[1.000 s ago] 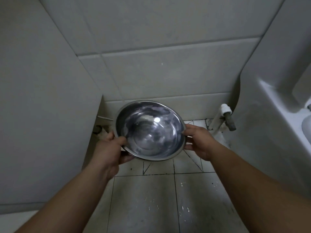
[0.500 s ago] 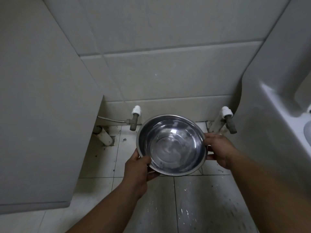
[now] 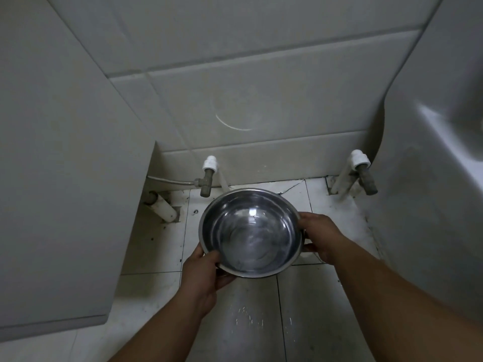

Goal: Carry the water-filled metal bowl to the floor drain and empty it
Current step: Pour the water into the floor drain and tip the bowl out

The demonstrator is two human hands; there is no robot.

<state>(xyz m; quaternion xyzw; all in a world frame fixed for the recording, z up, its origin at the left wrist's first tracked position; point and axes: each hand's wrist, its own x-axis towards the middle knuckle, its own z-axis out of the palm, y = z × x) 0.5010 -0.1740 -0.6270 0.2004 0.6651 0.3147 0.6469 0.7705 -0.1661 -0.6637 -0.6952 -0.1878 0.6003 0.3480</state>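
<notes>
Metal bowl (image 3: 251, 232), shiny, round, water inside

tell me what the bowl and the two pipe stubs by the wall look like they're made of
Bowl: polished metal, likely stainless steel; it mirrors light sharply. Left pipe stub and right pipe stub: white caps look like matte plastic, the dull grey-brown fittings below probably tarnished metal, though that is uncertain.

Dim, grey, evenly lit. Small glare spot inside the metal bowl (image 3: 250, 232); soft shadows on floor tiles (image 3: 154, 241). Wide-angle bending at edges.
</notes>
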